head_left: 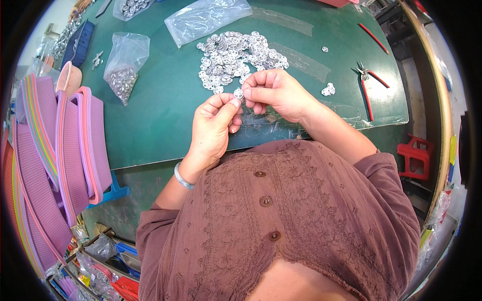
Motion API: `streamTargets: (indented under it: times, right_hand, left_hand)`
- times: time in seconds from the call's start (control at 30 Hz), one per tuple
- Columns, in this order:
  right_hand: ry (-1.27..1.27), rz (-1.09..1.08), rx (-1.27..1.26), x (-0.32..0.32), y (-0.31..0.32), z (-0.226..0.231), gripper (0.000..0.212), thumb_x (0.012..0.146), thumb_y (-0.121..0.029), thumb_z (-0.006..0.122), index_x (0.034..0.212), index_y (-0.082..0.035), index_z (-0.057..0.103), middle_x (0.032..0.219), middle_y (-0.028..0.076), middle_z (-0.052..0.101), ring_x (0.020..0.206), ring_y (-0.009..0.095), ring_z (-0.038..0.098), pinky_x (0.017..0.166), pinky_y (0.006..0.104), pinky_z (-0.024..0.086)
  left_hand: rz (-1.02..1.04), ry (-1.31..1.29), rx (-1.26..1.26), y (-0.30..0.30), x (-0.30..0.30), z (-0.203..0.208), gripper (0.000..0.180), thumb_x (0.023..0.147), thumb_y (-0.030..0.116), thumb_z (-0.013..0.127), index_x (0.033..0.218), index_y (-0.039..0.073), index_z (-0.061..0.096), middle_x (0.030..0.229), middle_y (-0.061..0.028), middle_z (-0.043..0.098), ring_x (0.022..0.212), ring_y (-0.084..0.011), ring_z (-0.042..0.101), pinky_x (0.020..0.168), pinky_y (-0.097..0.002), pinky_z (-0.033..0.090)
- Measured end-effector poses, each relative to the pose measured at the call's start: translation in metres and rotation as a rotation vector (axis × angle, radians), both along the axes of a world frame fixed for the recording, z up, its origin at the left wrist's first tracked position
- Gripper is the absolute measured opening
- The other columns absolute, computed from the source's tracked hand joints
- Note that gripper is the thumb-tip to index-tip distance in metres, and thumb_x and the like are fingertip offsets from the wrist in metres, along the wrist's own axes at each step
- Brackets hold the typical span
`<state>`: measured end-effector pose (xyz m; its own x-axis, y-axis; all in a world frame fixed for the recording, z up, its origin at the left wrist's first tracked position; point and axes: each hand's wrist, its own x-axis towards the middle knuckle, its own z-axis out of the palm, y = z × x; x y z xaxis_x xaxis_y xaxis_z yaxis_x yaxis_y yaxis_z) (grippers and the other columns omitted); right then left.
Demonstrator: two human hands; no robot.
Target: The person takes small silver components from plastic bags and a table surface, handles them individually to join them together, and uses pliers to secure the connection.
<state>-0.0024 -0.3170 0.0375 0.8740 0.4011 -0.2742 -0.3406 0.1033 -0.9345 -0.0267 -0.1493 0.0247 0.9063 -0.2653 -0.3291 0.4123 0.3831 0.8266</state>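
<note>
A small round silver openwork charm (238,94) is pinched between my two hands, just above the near edge of the green table (165,120). My left hand (215,118) grips its left side with thumb and forefinger. From the right, my right hand (273,95) closes thumb and forefinger at the charm's other side; its other fingers curl under. Right beyond my fingertips spreads a pile of similar silver charms (226,55). Whether my right fingertips hold a further tiny part is too small to tell.
At right lie red-handled pliers (366,83), a red pen-like stick (374,38) and a few loose charms (328,90). A bag of small metal parts (124,83) stands left; a flat plastic bag (206,20) lies behind the pile. Pink baskets (83,145) stack beside the table's left edge.
</note>
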Motion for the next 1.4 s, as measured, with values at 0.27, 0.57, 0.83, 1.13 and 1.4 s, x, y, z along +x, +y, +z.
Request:
streamTargets:
  times: [0.27, 0.57, 0.83, 1.13, 1.4]
  right_hand:
    - [0.008, 0.008, -0.005, -0.0002, -0.0008, -0.0004, 0.011, 0.082, -0.013, 0.056, 0.082, -0.002, 0.058, 0.068, 0.001, 0.057, 0.055, 0.006, 0.051, 0.049, 0.0186, 0.041]
    - [-0.012, 0.024, -0.024, -0.0015, -0.0016, 0.0012, 0.014, 0.081, -0.015, 0.058, 0.085, -0.002, 0.057, 0.069, 0.001, 0.057, 0.056, 0.007, 0.051, 0.052, 0.0191, 0.04]
    - [-0.036, 0.012, -0.021, -0.0026, -0.0013, 0.0012, 0.011, 0.081, -0.013, 0.056, 0.083, -0.002, 0.058, 0.069, 0.0, 0.056, 0.055, 0.005, 0.05, 0.049, 0.0185, 0.04]
    - [-0.026, 0.0, -0.026, -0.003, -0.0006, 0.0002, 0.012, 0.081, -0.013, 0.057, 0.084, -0.002, 0.058, 0.07, 0.0, 0.057, 0.055, 0.005, 0.05, 0.049, 0.0186, 0.04]
    - [-0.055, 0.006, -0.036, -0.0046, 0.0, -0.0006, 0.011, 0.08, -0.012, 0.058, 0.085, -0.002, 0.058, 0.072, 0.0, 0.056, 0.057, 0.006, 0.05, 0.052, 0.0192, 0.041]
  left_hand:
    - [0.012, -0.087, 0.078, -0.0021, -0.0029, 0.0021, 0.005, 0.084, 0.009, 0.056, 0.084, 0.004, 0.056, 0.069, -0.0005, 0.055, 0.052, -0.0045, 0.045, 0.045, -0.0163, 0.034]
    - [0.027, -0.072, 0.06, -0.0007, -0.004, 0.0015, 0.008, 0.085, 0.01, 0.054, 0.085, 0.003, 0.057, 0.07, -0.0016, 0.056, 0.052, -0.0052, 0.046, 0.044, -0.0164, 0.035]
    - [-0.015, -0.022, -0.054, 0.0019, -0.0011, -0.0011, 0.014, 0.087, 0.011, 0.049, 0.086, 0.001, 0.058, 0.07, -0.0034, 0.057, 0.052, -0.0072, 0.047, 0.045, -0.019, 0.036]
    - [-0.015, 0.028, -0.132, 0.0018, 0.0001, -0.0005, 0.01, 0.085, 0.01, 0.053, 0.085, 0.001, 0.058, 0.069, -0.0025, 0.056, 0.052, -0.0067, 0.046, 0.045, -0.0185, 0.034]
    - [-0.018, -0.068, 0.004, -0.0006, -0.0009, -0.0043, 0.001, 0.083, 0.006, 0.055, 0.083, 0.005, 0.056, 0.068, -0.0002, 0.055, 0.05, -0.0045, 0.044, 0.043, -0.0162, 0.032]
